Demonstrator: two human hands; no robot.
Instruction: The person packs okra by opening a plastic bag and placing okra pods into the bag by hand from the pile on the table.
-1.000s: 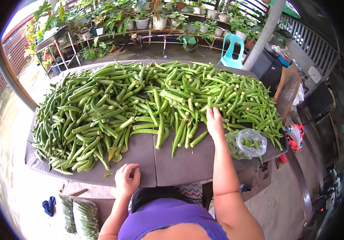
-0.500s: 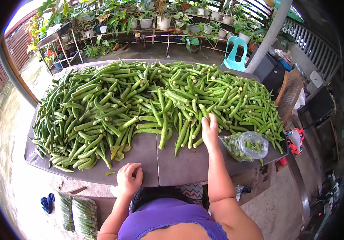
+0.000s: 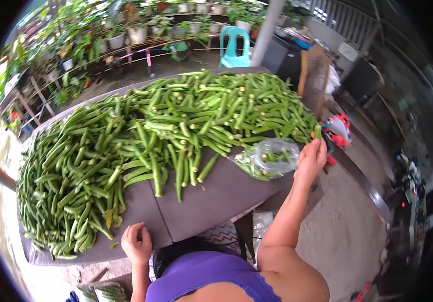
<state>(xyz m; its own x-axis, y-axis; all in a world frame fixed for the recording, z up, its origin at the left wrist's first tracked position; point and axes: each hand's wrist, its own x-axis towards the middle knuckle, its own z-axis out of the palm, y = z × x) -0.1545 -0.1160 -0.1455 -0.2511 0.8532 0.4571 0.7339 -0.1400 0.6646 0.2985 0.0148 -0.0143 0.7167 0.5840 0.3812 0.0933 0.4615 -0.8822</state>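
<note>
My right hand (image 3: 311,160) grips a green okra pod (image 3: 317,132), held upright near the right edge of the brown padded table (image 3: 201,191). Just left of it lies a clear plastic bag (image 3: 277,157) with some okra inside. A wide heap of loose okra (image 3: 211,110) covers much of the table, with paler pods on the right and a few yellowed bits at the lower left. My left hand (image 3: 136,242) rests at the near table edge with its fingers loosely curled and nothing visible in them.
Potted plants on racks (image 3: 136,35) line the back, beside a turquoise chair (image 3: 234,58) and a grey post (image 3: 269,35). A wooden board (image 3: 312,75) and a colourful bundle (image 3: 337,130) are at the right. Filled plastic bags (image 3: 101,293) lie below at the lower left.
My view has swung toward the right. My right hand has moved from the heap's middle right to the table's right edge, raising a pod. My left hand has stayed at the near edge.
</note>
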